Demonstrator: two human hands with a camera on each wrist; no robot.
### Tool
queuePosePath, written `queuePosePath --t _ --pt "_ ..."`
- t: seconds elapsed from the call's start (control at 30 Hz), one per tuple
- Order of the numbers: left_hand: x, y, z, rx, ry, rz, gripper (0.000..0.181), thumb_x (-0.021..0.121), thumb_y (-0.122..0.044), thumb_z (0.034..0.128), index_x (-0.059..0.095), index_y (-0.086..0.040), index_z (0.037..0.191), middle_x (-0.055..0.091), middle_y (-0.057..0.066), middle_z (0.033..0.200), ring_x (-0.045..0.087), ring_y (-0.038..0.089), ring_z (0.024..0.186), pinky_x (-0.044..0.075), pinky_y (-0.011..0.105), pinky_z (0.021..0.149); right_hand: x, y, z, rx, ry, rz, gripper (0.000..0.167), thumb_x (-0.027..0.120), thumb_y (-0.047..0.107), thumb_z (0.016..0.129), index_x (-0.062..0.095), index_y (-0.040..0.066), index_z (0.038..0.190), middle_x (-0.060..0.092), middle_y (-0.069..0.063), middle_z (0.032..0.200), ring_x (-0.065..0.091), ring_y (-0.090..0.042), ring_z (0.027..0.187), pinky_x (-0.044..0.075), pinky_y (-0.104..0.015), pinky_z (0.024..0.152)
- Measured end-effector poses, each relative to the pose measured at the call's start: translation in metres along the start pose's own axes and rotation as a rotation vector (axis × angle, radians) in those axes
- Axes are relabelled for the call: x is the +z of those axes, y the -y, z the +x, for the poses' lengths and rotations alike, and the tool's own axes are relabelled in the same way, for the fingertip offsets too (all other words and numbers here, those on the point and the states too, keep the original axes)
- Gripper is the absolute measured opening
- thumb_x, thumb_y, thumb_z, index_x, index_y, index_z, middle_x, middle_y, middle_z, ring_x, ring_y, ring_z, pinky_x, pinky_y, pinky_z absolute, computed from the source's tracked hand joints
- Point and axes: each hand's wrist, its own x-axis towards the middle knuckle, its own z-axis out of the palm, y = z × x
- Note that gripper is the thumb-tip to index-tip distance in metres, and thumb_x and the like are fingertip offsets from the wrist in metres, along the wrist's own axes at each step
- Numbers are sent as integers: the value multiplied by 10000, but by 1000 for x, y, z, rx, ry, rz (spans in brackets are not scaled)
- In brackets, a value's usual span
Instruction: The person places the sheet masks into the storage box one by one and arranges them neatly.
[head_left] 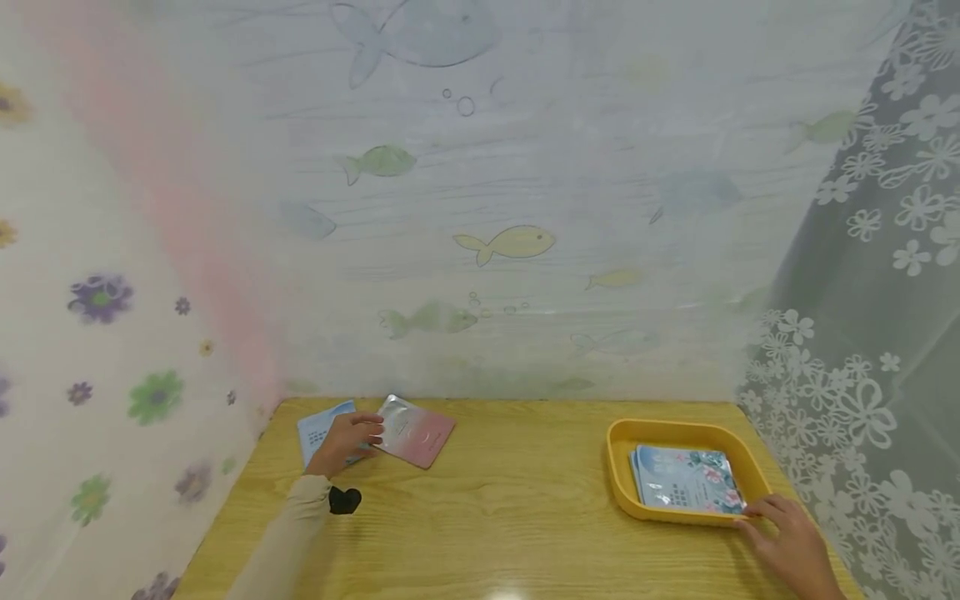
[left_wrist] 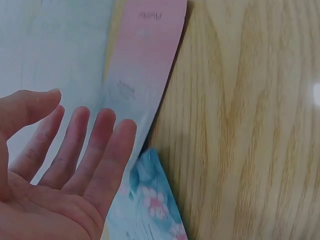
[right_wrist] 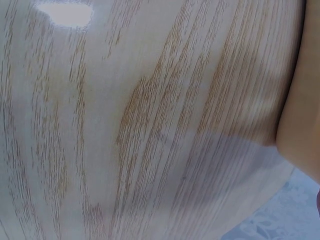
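My left hand [head_left: 348, 442] is over the back left of the table, fingers loosely extended. In the left wrist view the palm and spread fingers hold nothing. Beneath the hand lies a blue flat sachet [head_left: 317, 429], partly covered by it; a pink and silver sachet [head_left: 422, 435] lies just past the fingertips. In the left wrist view the blue sachet [left_wrist: 152, 200] shows pink flowers. With my right hand [head_left: 787, 533] I pinch the front right rim of a yellow tray [head_left: 622, 492]. Inside the tray lie stacked blue floral sachets [head_left: 686, 479].
The wood-grain table [head_left: 517, 517] stretches between the sachets and the tray. A fish-print curtain [head_left: 517, 350] hangs along the back edge, with flower-patterned sheets [head_left: 97, 375] at the sides. A small black object [head_left: 345, 500] appears beside the left wrist.
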Motion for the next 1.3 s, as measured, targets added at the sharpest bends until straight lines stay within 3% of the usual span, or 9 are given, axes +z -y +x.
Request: queuePosePath --t 0.17,0.47,0.67,0.83,1.0,1.1,1.2,1.3 --pt "-17 12 5 -24 -25 -4 455 579 -146 940 474 110 1302 516 309 1233 568 440 1037 534 513 834 0 0 0 -23 -11 2 309 884 57 513 661 190 681 547 81 734 514 -221 692 468 -384 576" --pt "-24 26 13 -72 -134 -11 413 570 -105 928 506 141 1253 631 242 1040 622 357 903 563 444 788 -1 0 1 17 17 -3 284 881 78 552 663 191 693 546 86 737 512 -221 696 467 -393 569" --pt "-29 33 23 -117 -124 -15 415 559 -152 942 519 132 1243 655 214 1011 648 281 863 557 428 807 2 3 0 19 22 7 274 881 86 563 664 187 695 546 78 732 512 -222 688 467 -395 573" --pt "-22 33 33 -118 -145 -22 400 581 -116 927 531 119 1247 657 181 1001 639 223 810 569 368 744 2 2 0 4 0 -18 281 881 74 543 666 176 692 552 74 728 524 -233 694 469 -432 601" --pt "-10 38 41 -53 -259 48 352 650 -46 849 596 136 1146 687 181 828 644 197 635 570 306 587 2 2 0 -12 -28 -26 301 884 63 518 664 180 687 550 77 731 517 -220 699 446 -369 612" --pt "-6 43 44 -8 -296 87 353 671 -18 813 601 163 1108 690 172 754 649 200 585 563 298 541 1 2 1 -26 -38 -18 311 886 56 511 665 183 689 554 76 732 516 -218 699 431 -321 616" --pt "-2 46 46 8 -278 114 347 654 11 820 587 194 1108 686 179 754 643 180 574 565 293 536 2 4 1 -36 -41 -10 313 886 54 512 664 181 693 562 65 740 523 -238 708 423 -312 635" --pt "2 49 53 -9 -210 101 337 579 11 879 546 228 1135 655 257 867 653 221 643 587 343 599 3 5 1 -31 -39 -15 312 885 52 516 661 179 692 567 53 744 527 -258 718 431 -358 646"
